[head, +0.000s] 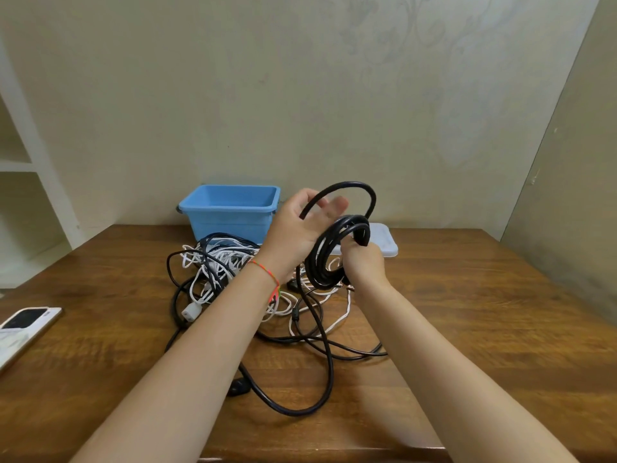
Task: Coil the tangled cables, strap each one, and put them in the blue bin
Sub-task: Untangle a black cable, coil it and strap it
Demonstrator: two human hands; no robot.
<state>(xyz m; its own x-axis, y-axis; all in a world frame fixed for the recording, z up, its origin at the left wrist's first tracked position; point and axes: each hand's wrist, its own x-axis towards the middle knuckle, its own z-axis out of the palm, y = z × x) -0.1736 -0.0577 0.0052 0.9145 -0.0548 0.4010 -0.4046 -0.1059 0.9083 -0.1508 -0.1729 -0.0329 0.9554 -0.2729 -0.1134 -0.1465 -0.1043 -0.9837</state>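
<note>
The right hand (362, 262) is clamping the black coil (329, 259) while the left hand (297, 228) is guiding a loop with loosely curled fingers, risking snagging in the tangled pile (227, 262).

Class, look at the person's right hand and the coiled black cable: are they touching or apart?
Touching. The head view shows the right hand with its fingers curled round the bundled loops of the black cable, holding the coil up above the table.

Home room (patterned wallpaper (417, 45), shelves (20, 165))
</note>
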